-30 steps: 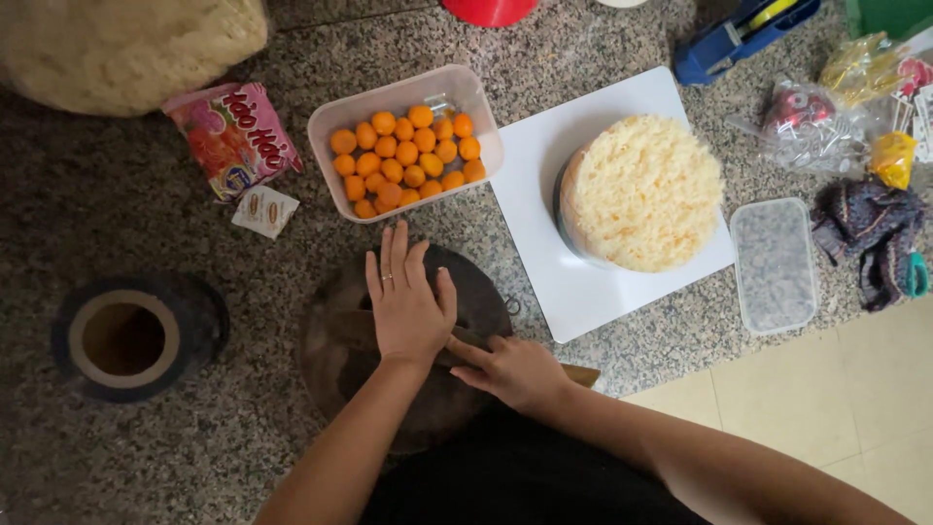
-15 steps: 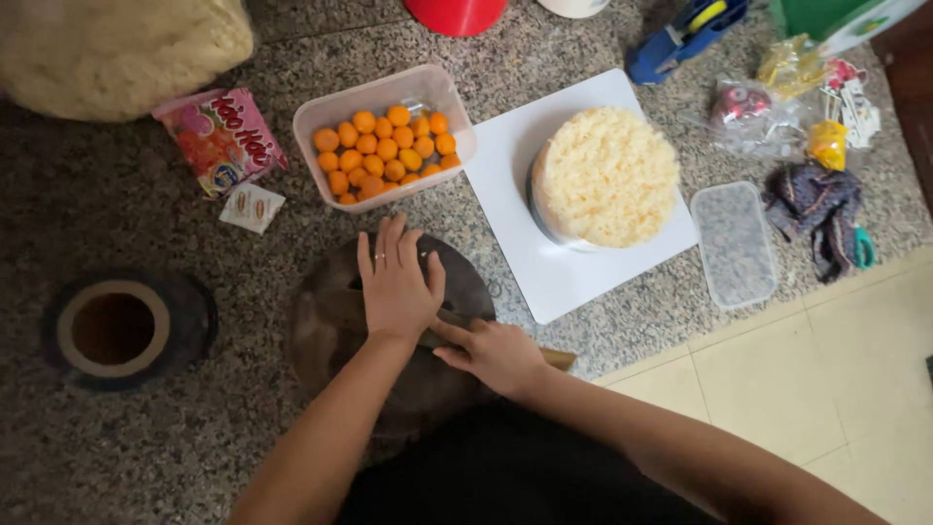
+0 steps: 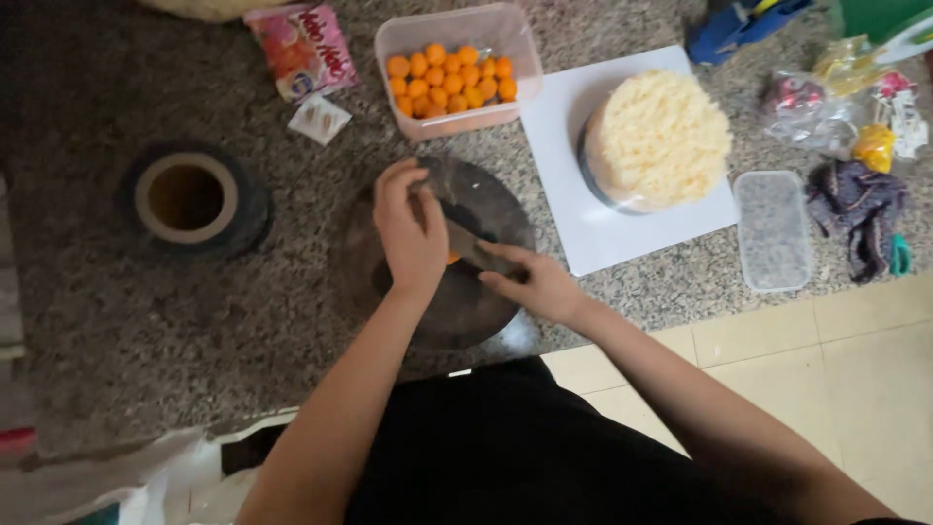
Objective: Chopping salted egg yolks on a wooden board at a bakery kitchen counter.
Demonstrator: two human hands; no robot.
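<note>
A dark round board lies on the speckled stone counter in front of me. My left hand rests on the board with its fingers bent over a small orange ball, of which only a sliver shows. My right hand grips a knife whose blade lies across the board right beside the ball. Behind the board stands a clear tub filled with several orange balls. A round cake coated in pale yellow shreds sits on a white square board to the right.
A roll of dark tape lies at the left. A pink snack packet and a small sachet sit near the tub. A clear lid, a dark cloth, plastic bags and a blue tool crowd the right. The counter edge runs beside tiled floor.
My left hand went from flat on the dark board to fingers curled over an orange ball. The knife blade now shows across the board. The view has shifted and drawn closer.
</note>
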